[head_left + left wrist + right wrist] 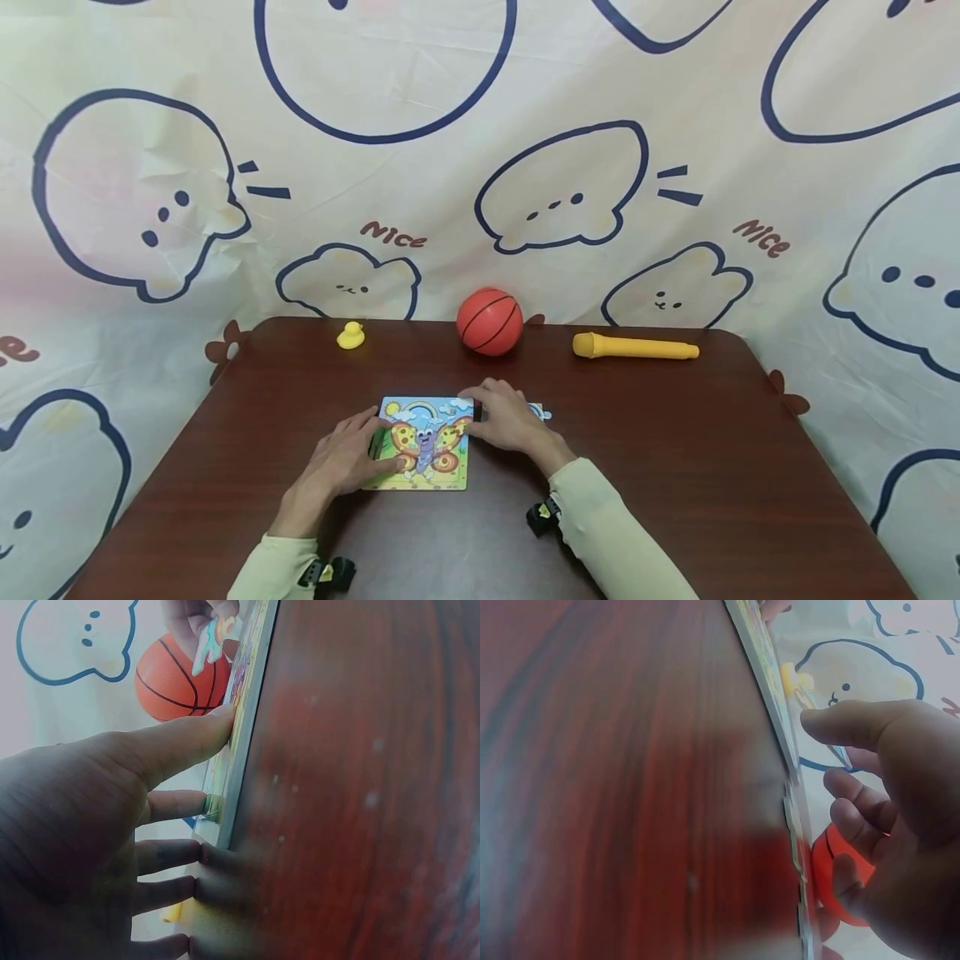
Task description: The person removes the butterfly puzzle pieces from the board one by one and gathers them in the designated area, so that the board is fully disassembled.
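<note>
A butterfly jigsaw puzzle [426,450] with a rainbow and sun lies flat on the dark brown table. My left hand [337,458] is at its left side; the thumb presses on the picture, the index finger touches the board, and the other fingers rest on the table. Over the board's upper right edge, my right hand [510,417] pinches a small puzzle piece [210,645] between thumb and fingers, tilted up off the board. Loose flat pieces [538,411] lie just right of the board, partly hidden under the right hand.
Along the table's back edge stand a yellow rubber duck [351,335], a red toy basketball [490,322] and a yellow toy microphone [636,346]. Behind them hangs a pale cloth [442,192] with cartoon outlines.
</note>
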`<state>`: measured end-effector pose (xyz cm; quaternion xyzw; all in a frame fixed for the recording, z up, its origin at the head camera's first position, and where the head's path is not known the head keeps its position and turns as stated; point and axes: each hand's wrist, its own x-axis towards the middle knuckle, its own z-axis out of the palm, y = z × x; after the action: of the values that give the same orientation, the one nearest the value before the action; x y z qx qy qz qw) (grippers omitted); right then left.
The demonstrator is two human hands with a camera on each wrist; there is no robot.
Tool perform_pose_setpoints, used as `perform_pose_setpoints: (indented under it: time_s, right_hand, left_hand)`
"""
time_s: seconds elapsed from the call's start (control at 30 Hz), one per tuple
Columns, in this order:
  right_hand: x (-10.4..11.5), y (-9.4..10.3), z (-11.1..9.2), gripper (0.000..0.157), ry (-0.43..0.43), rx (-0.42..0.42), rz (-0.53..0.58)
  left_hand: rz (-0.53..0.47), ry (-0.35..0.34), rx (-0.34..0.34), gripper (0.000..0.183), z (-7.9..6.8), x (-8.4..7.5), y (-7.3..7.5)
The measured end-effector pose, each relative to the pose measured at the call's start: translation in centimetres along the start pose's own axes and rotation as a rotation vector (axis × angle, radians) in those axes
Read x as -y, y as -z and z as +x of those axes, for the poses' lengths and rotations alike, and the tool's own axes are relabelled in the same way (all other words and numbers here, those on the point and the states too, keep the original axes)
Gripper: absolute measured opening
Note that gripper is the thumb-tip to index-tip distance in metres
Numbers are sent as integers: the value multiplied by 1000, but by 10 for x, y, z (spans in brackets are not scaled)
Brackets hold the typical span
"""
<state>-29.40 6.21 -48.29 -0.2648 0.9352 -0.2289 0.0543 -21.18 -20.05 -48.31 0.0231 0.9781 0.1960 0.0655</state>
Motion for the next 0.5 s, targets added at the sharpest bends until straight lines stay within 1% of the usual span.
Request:
perform_pose_setpoints:
  time_s: [0.17, 0.3, 0.5]
  right_hand:
    - [-9, 6, -9, 47, 7, -9, 2]
    - [-17, 13, -17, 46, 8, 3, -13]
    - [-31, 19, -25, 47, -25, 7, -31]
  left_hand:
    - [-6, 1, 1, 65, 0, 1, -1]
    - [-7, -2, -1, 66, 0, 1, -1]
    - [-5, -10, -4, 66, 0, 2, -1]
